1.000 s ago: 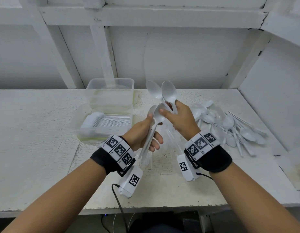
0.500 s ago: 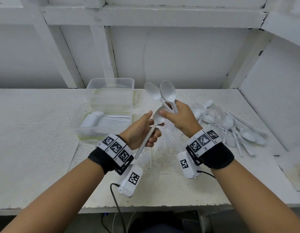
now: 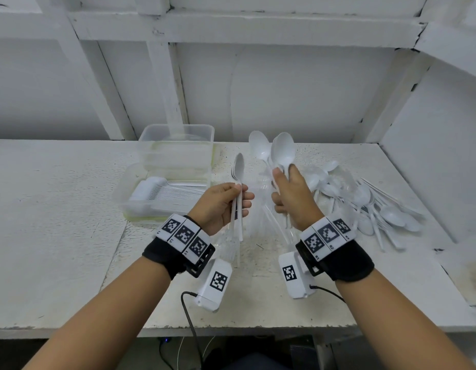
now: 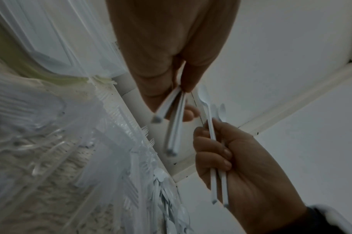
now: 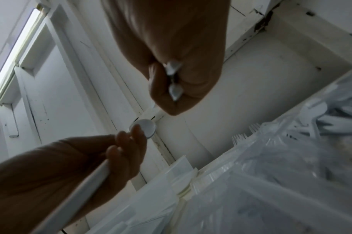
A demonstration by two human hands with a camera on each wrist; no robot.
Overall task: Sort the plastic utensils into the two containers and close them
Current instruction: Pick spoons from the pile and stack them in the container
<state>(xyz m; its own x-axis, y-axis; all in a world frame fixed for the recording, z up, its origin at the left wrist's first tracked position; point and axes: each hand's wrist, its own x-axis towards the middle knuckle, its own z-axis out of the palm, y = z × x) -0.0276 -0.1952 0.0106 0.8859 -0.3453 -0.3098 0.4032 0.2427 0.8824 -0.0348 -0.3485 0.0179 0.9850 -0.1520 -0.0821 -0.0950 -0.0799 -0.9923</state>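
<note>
Two thin white plastic spoons (image 3: 239, 182) are held upright in the left hand (image 3: 221, 204), with the handles pinched between thumb and curled fingers. The bowls point up and the handle ends hang down below the palm. In the left wrist view the two handles (image 4: 172, 126) are seen spread a little apart.

Two more white plastic spoons (image 3: 278, 153) are held in the right hand (image 3: 293, 198). The grip is closed around their handles, and the two bowls stand side by side above the thumb. The two hands are held near each other above the white bench (image 3: 58, 209) but are not touching.

A clear plastic container (image 3: 162, 198) is set on the bench to the left of the hands. A neat row of white plastic utensils (image 3: 164, 192) is laid inside it; they may be forks, but the view is too dim to be sure. A second clear plastic container (image 3: 178, 145) is placed just behind the first one, touching it.

A loose pile of white plastic spoons (image 3: 370, 204) is spread on the bench to the right of the right hand. Some clear plastic forks (image 3: 229, 247) are laid on the bench under and between the hands.
</note>
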